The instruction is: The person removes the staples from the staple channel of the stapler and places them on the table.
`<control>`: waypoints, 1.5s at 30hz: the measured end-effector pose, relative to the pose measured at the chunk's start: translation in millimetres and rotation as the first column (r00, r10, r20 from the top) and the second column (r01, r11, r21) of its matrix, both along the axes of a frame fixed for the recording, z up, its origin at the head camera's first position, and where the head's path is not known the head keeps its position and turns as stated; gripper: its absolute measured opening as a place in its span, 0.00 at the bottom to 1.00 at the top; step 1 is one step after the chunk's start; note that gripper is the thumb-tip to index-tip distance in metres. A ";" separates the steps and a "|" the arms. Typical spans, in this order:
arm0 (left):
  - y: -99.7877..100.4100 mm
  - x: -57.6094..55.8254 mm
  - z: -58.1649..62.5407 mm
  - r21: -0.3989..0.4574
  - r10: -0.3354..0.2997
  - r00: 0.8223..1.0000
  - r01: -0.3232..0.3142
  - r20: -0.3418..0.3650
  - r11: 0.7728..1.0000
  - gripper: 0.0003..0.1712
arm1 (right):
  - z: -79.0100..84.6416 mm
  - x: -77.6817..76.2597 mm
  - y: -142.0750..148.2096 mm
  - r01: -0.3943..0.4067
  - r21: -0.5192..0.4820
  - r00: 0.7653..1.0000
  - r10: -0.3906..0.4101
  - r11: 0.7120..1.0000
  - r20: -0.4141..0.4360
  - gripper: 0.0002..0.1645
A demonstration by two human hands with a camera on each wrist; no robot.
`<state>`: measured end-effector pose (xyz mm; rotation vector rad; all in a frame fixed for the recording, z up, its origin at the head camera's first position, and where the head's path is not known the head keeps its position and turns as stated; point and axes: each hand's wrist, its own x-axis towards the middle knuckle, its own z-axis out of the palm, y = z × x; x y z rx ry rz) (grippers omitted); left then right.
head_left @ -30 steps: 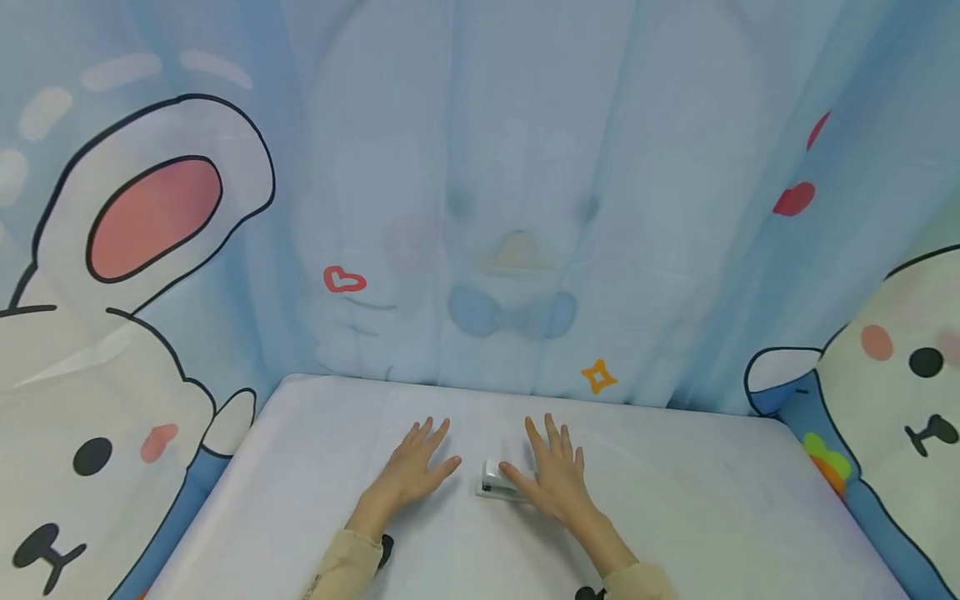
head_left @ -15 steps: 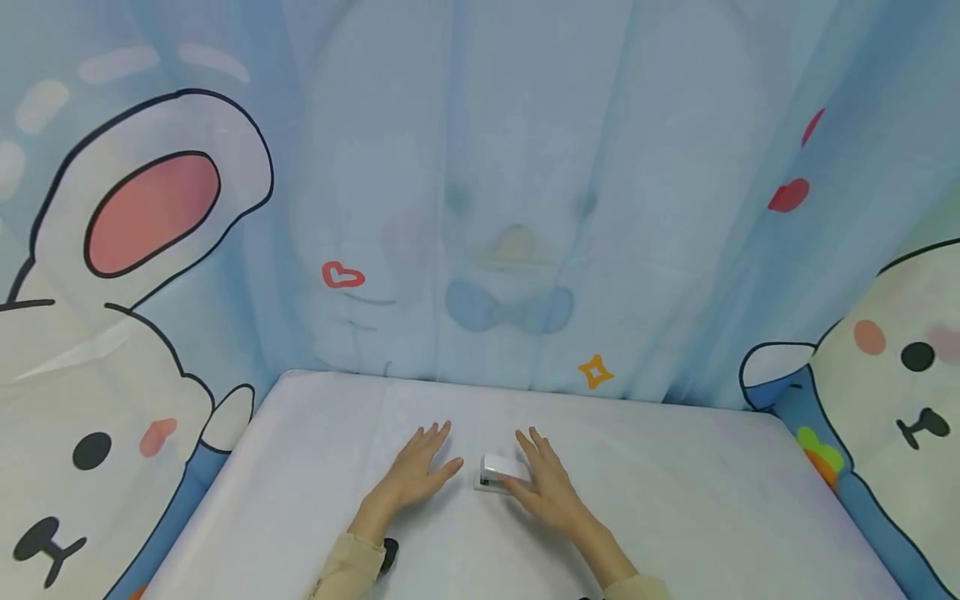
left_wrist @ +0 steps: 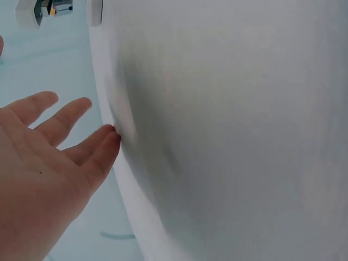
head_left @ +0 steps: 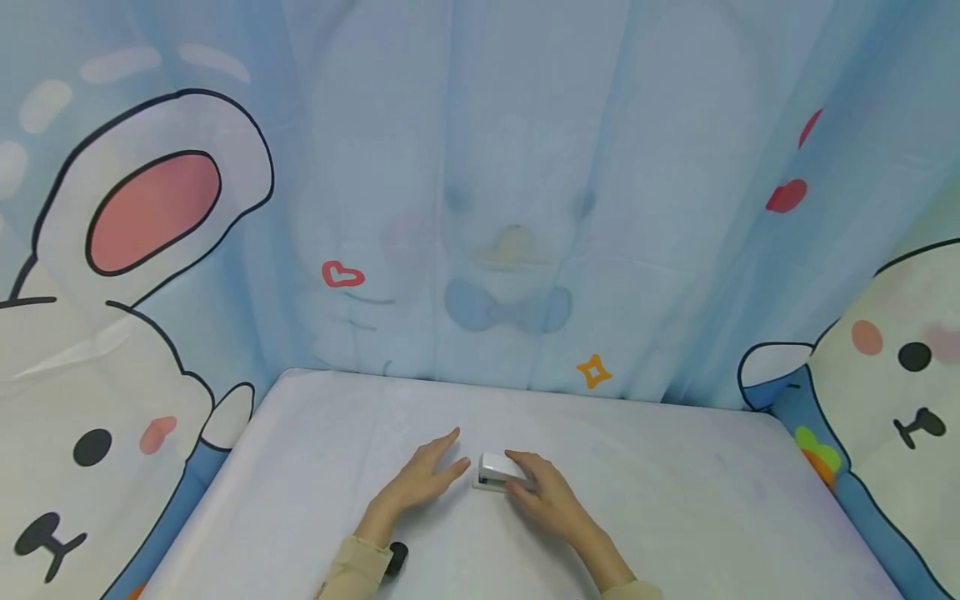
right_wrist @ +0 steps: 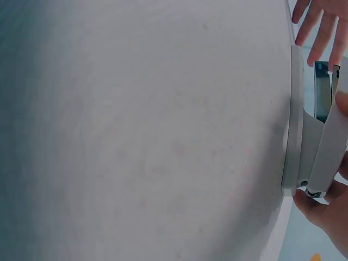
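- The stapler (head_left: 501, 470) is resting on the desk (head_left: 675, 483), near the middle of its width, its front end facing left.
- The right hand (head_left: 547, 496) is clamping round the stapler's rear, leaving the front end showing.
- The left hand (head_left: 420, 479) is holding nothing; its fingers are spreading apart, its thumb pointing at the stapler across a narrow gap.
- Desk surface is stretching out on both outer sides of the hands; the far edge is running well beyond the stapler, along the curtain (head_left: 517, 125).
- Half a second ago the right fingers were reaching out straight; now they are curling, while the stapler is keeping about the same spot.
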<state>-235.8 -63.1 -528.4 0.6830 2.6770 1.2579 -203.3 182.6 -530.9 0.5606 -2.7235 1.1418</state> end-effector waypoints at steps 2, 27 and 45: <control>1.8 0.2 -0.3 0.007 0.001 1.000 -0.001 0.000 1.000 0.39 | -0.9 -0.6 0.5 0.009 -0.008 1.000 -0.009 1.000 0.003 0.24; 23.0 3.3 -8.8 0.091 -0.065 0.997 0.062 0.041 0.994 0.29 | -14.4 -1.2 0.6 0.058 -0.203 0.995 -0.040 0.977 0.092 0.18; 34.0 -4.1 -9.0 -0.047 0.005 0.998 -0.008 -0.060 0.999 0.17 | -5.7 -4.7 5.8 0.130 -0.463 0.970 -0.017 0.877 0.241 0.25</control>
